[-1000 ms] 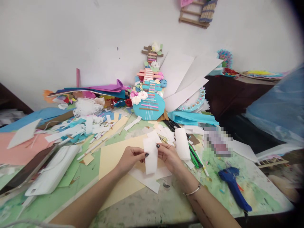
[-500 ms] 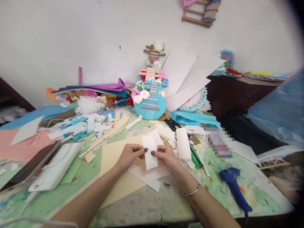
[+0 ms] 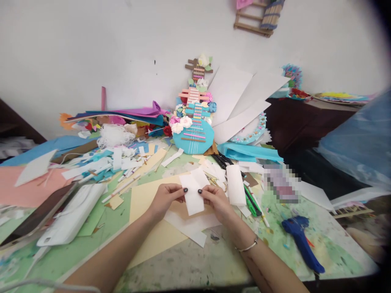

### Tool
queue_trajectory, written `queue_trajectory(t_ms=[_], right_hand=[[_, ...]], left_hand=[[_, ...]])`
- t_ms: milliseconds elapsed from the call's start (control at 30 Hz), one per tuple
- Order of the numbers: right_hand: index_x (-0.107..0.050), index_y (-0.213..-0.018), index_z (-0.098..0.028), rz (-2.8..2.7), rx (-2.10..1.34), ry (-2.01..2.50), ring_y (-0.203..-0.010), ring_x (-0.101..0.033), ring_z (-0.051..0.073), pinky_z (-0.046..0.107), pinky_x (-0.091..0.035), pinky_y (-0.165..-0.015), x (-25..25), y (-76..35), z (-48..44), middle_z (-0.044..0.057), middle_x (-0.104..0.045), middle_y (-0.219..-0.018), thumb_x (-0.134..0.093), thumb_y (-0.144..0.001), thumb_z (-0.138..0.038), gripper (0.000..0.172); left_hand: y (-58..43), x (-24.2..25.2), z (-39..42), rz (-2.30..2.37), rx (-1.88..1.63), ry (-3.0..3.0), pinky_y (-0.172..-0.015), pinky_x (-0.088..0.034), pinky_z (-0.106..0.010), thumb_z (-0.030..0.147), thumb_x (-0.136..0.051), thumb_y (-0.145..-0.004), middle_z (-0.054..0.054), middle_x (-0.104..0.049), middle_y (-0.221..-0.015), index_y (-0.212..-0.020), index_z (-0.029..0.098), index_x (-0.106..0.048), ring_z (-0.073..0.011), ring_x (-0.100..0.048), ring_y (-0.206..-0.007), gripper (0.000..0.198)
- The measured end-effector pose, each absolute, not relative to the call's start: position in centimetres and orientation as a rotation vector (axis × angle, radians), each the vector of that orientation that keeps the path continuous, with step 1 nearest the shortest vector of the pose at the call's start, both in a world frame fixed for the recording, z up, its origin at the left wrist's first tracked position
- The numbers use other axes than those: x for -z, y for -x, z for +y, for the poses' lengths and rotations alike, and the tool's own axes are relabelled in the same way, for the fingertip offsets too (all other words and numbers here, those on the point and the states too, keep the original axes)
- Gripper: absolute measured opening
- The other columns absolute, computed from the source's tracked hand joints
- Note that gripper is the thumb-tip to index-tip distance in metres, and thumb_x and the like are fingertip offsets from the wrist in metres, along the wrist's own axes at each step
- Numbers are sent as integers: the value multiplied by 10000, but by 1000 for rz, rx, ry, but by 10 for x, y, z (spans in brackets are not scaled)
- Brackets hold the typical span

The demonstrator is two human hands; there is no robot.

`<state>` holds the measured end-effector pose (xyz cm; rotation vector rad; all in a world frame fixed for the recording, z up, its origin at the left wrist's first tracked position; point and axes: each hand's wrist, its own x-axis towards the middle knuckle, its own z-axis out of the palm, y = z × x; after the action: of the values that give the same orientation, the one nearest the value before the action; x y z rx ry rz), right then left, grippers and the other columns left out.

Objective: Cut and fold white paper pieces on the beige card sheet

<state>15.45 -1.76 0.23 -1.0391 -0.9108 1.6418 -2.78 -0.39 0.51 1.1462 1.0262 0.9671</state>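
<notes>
Between my two hands a small white strip of paper is held up, tilted slightly. My left hand pinches its left edge between thumb and fingers. On the opposite edge my right hand pinches it the same way. Below and behind the strip lie white paper scraps and a cream sheet on the green, paint-stained table. Just right of my right hand stands a roll of white paper.
A blue glue gun and a green utility knife lie to the right. A white power strip is at left. Behind stands a blue paper lute with flowers, beside white string and many scraps.
The fingertips of my two hands have moved a little apart. The white paper strip now shows wider and flatter between them.
</notes>
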Motion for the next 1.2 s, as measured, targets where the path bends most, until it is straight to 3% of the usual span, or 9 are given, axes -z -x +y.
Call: queue_trajectory(t_ms=[133, 400, 600, 867, 1100, 1200], right_hand=[[-592, -604, -135, -937, -1638, 1010, -513, -476, 68, 198, -384, -522, -4, -154, -18, -25, -543, -560, -709, -629, -314, 215], [-571, -590, -128, -1060, -1660, 1049, -490, -465, 62, 187, -358, -506, -2, -155, -17, -29, -548, -540, -756, -547, -277, 241], [-619, -604, -113, -1119, -1683, 1034, -474, -464, 58, 184, -356, -487, -1, -154, -17, -19, -556, -536, -712, -621, -342, 247], [-696, -725, -69, -1262, -1758, 1135, -610, -633, 166, 280, -486, -627, -4, -159, -18, 94, -660, -631, -699, -636, -390, 333], [-661, -689, -98, -1134, -1647, 1095, -523, -574, 99, 237, -497, -547, -2, -155, -18, 20, -631, -603, -735, -583, -389, 319], [-654, -685, -88, -1131, -1671, 1131, -524, -607, 129, 252, -499, -544, -1, -156, -17, 44, -650, -608, -762, -541, -373, 337]], left_hand=[[28, -5, -3, 1013, -972, -1114, -578, -469, -227, 315, -699, -668, -59, -679, -675, -770, 107, -704, -121, -584, -588, 232], [32, -2, -1, 1001, -998, -1093, -591, -471, -232, 312, -704, -665, -61, -679, -688, -779, 110, -706, -125, -585, -602, 232], [30, -2, -2, 1003, -971, -1096, -588, -470, -238, 323, -702, -665, -75, -678, -694, -788, 102, -708, -128, -581, -603, 254], [36, -6, 2, 989, -1055, -1062, -618, -481, -259, 304, -696, -675, -68, -681, -691, -779, 105, -707, -143, -595, -618, 225], [35, -3, 1, 1006, -1001, -1092, -590, -466, -224, 306, -710, -661, -54, -679, -686, -773, 120, -710, -120, -582, -601, 217], [35, -2, 2, 1017, -1035, -1078, -584, -465, -221, 302, -712, -660, -54, -676, -674, -771, 116, -711, -117, -578, -593, 216]])
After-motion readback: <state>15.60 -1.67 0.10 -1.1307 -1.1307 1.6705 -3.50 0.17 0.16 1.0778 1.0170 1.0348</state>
